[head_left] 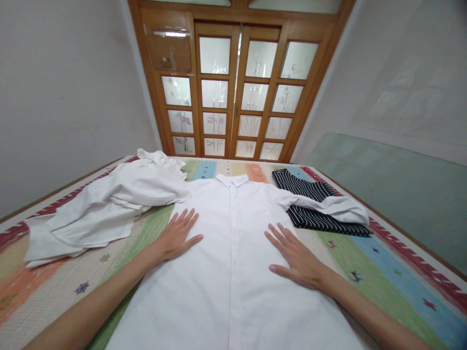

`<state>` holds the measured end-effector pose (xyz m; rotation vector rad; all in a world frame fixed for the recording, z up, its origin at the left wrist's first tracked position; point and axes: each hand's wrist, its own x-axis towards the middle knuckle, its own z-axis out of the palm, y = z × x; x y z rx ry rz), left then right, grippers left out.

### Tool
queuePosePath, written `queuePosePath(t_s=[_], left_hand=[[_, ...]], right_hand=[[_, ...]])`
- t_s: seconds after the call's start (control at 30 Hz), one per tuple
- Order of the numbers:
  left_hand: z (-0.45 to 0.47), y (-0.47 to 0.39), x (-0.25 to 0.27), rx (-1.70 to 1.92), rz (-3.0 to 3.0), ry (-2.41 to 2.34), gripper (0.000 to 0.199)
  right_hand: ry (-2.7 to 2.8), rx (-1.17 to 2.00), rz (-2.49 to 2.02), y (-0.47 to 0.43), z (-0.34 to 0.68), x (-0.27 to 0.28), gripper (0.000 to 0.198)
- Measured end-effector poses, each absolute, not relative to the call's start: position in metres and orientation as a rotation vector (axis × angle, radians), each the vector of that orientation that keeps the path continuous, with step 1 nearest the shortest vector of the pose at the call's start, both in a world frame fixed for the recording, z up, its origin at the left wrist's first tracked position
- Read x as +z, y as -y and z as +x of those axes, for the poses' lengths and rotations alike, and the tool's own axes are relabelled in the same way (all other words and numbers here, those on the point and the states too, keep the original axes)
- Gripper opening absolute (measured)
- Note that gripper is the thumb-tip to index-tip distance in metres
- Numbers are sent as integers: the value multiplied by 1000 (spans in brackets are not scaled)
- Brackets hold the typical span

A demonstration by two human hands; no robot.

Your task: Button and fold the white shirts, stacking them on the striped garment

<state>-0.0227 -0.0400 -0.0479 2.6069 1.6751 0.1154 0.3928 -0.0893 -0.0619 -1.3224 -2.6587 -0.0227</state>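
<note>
A white button-up shirt (pixel 230 243) lies front side up, its collar pointing away from me and its lower end running out of view. On its left side my left hand (pixel 178 234) rests flat with fingers spread. My right hand (pixel 292 255) lies open on the right side of the shirt, thumb apart from the fingers. The right sleeve stretches out over a folded black-and-white striped garment (pixel 310 187). A rumpled pile of white clothing (pixel 109 204) lies beyond my left hand, and where the left sleeve ends against it I cannot tell.
Beneath the clothes is a colourful patterned cover (pixel 394 277) with striped bands and a dark red border. Wooden doors with glass panes (pixel 233 92) stand at the far end. A grey wall (pixel 65 97) rises on the left, and a pale green panel (pixel 386 180) lines the right.
</note>
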Motion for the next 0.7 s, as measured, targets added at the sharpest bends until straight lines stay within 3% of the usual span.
queuePosePath(t_s=[0.2, 0.5, 0.7], left_hand=[[-16, 34, -41, 65, 2559, -1641, 87], [30, 30, -47, 178, 2675, -1530, 62], [27, 43, -50, 237, 2703, -1523, 65]], right_hand=[[2769, 47, -1149, 87, 380, -43, 77], [2640, 63, -1193, 56, 334, -54, 55], [2725, 48, -1160, 66, 341, -53, 78]])
